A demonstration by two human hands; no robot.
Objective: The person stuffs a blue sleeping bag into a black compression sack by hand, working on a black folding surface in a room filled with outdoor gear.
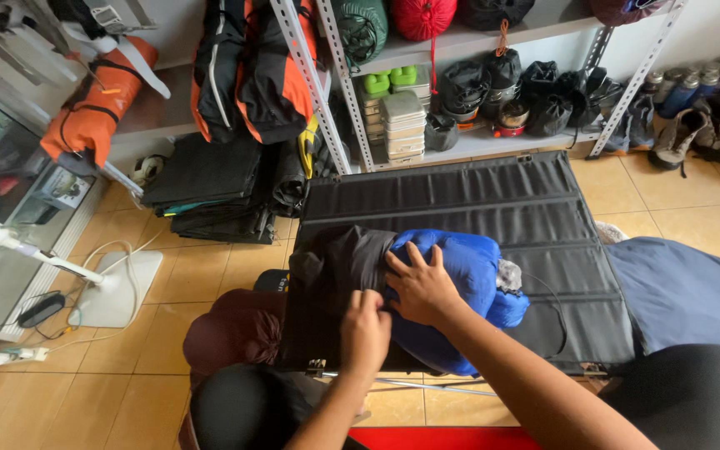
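On a black padded mat [493, 208] spread over the tiled floor, a blue sleeping bag [468, 275] lies half inside a dark stuff sack [335, 283]. The right hand [421, 287] presses down on the blue fabric, fingers spread and flat. The left hand [366, 331] is closed, gripping the sack's edge just beside the right hand.

Close around the mat sit a maroon sack [231, 333] at the left, touching the mat's corner, and a grey-blue cloth [685, 292] at the right. A stack of folded black mats [210, 187] rests near the shelf post. A white stand base [118, 287] with cables lies well to the left.

A metal shelf [477, 142] runs behind the mat. It holds two green containers [389, 81], a stack of grey tins [403, 125] below them, and several black drawstring bags [535, 87]. An orange roll [97, 104] leans on the left, and an orange-and-black jacket [252, 67] hangs beside it. Hiking shoes [693, 133] stand at the far right.
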